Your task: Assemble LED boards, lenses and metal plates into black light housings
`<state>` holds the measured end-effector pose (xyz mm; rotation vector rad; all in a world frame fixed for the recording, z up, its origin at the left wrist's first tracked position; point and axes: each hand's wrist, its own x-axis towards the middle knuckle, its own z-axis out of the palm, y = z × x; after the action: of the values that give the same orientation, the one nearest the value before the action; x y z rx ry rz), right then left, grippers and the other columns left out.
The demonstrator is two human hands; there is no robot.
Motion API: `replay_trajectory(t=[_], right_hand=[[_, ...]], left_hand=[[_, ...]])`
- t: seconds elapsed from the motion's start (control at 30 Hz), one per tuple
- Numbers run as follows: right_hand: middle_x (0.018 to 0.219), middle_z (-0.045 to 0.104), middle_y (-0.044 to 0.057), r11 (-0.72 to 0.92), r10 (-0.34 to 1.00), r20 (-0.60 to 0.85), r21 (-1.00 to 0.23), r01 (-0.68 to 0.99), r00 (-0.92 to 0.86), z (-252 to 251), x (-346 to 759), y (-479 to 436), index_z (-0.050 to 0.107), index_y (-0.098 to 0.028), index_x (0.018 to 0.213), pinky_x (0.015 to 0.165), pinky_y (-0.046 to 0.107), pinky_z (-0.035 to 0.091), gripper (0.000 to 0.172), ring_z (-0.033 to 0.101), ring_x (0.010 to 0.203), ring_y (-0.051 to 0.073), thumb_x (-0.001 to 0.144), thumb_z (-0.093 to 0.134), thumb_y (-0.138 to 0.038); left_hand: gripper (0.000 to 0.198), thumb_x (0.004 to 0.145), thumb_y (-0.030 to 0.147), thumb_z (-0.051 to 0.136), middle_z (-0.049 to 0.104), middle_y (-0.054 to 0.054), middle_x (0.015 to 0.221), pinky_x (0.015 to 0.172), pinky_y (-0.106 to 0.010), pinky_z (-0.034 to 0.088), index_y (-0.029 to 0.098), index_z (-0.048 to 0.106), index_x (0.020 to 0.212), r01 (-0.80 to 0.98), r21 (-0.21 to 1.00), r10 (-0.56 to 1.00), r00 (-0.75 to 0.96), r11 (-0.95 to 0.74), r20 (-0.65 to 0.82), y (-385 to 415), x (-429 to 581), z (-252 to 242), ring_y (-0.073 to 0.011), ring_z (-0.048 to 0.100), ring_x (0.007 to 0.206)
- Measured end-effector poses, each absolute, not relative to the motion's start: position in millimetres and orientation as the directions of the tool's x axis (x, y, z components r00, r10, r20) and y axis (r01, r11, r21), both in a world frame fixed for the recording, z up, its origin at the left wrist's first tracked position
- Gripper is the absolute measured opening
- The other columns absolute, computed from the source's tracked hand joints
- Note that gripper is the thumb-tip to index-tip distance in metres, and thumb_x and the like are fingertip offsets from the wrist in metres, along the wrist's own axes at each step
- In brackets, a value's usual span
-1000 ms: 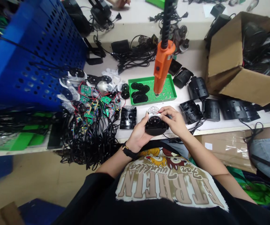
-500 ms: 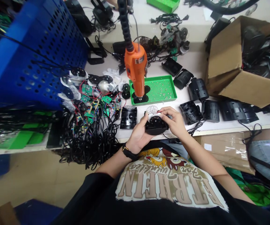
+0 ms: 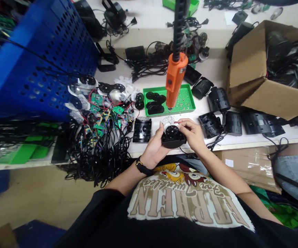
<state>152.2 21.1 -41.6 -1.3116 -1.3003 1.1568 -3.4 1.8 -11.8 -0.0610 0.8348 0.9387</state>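
Observation:
My left hand (image 3: 154,146) is wrapped around the left side of a black plastic housing (image 3: 174,142) held just above the table's front edge. In the housing's open top sits a part with a black slotted disc (image 3: 172,130) and a clear dome (image 3: 168,120) pointing away from me. My right hand (image 3: 191,132) is closed at the right rim of that domed part, fingers pinched beside a short red wire. Its fingertips partly hide the rim. An orange electric screwdriver (image 3: 175,82) hangs tip down, just beyond my hands. Left of them lies another black housing half (image 3: 142,130).
Behind my hands, a green tray (image 3: 192,105) contains black discs and small screws. Wired circuit boards (image 3: 97,113) and cables pile up at left beside a blue crate (image 3: 61,44). More black housings (image 3: 218,99) and an open cardboard box (image 3: 248,62) stand at right.
The hanging screwdriver has swung to the right, from over the discs to over the screws in the tray. My hands have barely moved and still grip the housing and domed part.

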Motion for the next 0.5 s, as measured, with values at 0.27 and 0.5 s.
replay_trajectory(t=[0.27,0.5], right_hand=[[0.100,0.077,0.004,-0.034,0.999,-0.034,-0.993,0.115,-0.001,-41.7,151.3,21.5,0.076,-0.024,0.075,0.096,0.040,0.052,0.009,0.069,0.099,0.021,0.080,0.074,-0.031],[0.099,0.076,0.004,-0.068,0.997,-0.067,-0.996,0.065,0.024,-48.8,148.6,21.2,0.076,-0.024,0.074,0.096,0.040,0.051,0.010,0.069,0.099,0.021,0.079,0.073,-0.031]], left_hand=[[0.044,0.108,0.044,0.042,0.079,-0.011,0.090,0.101,-0.048,0.057,0.011,0.070,0.098,-0.703,0.273,0.643,0.333,0.657,-0.690,3.2,-5.8,-10.2,-0.0243,0.076,0.094],[0.047,0.108,0.045,0.038,0.078,-0.009,0.085,0.100,-0.049,0.058,0.013,0.070,0.094,-0.694,0.231,0.604,0.357,0.682,-0.713,5.4,-7.3,-6.7,-0.0211,0.075,0.081]])
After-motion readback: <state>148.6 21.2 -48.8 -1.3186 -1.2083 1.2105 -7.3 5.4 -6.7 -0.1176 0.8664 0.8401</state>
